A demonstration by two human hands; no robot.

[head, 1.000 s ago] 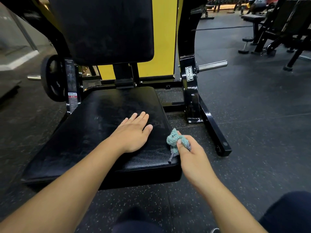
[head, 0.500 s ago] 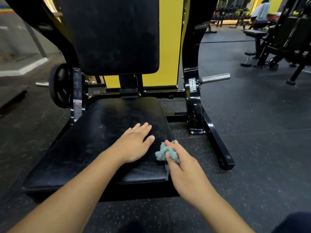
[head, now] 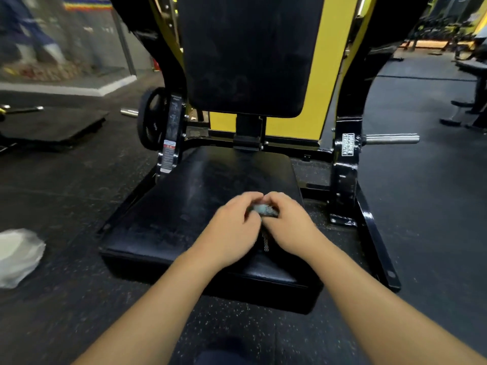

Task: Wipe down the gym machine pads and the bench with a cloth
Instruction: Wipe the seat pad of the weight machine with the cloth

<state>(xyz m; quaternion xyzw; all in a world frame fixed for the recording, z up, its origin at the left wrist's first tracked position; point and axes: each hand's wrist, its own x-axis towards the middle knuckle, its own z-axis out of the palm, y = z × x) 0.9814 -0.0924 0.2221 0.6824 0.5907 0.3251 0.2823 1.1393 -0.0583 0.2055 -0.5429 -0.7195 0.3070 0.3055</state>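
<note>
The black seat pad [head: 184, 206] of the gym machine lies low in front of me, with the upright black back pad [head: 247, 54] behind it. Over the seat's right front part my left hand [head: 232, 230] and my right hand [head: 290, 225] meet, fingers curled. Both hold the small blue-green cloth [head: 263, 209] bunched between them. A checked corner of the cloth hangs down between my wrists. Most of the cloth is hidden by my fingers.
The black and yellow machine frame [head: 345, 164] flanks the seat, with a steel peg [head: 390, 139] sticking out right and a weight plate [head: 151, 119] on the left. A white crumpled bag [head: 18, 254] lies on the rubber floor at left. Other benches stand far right.
My left hand lifted off the seat pad and joined my right hand on the cloth. My right hand moved the cloth from the seat's right edge inward. The view tilted up and shifted.
</note>
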